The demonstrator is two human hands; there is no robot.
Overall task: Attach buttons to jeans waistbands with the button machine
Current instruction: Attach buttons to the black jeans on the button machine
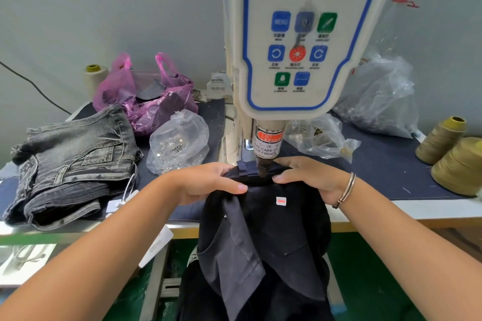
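Note:
A pair of dark navy jeans (276,232) hangs over the table's front edge, its waistband lying under the button machine (300,41). The machine's brown punch tip (262,168) sits down on the waistband, just right of a belt loop. My left hand (208,181) grips the waistband to the left of the punch, thumb on top. My right hand (310,177) pinches the waistband to the right of the punch; a bracelet circles that wrist. A small white sticker (281,200) is on the jeans below the waistband.
A folded stack of grey jeans (70,164) with paper tags lies at the left. A clear bag of metal buttons (177,142) and a pink bag (146,96) are behind it. Clear bags (378,96) and thread cones (453,156) stand at the right.

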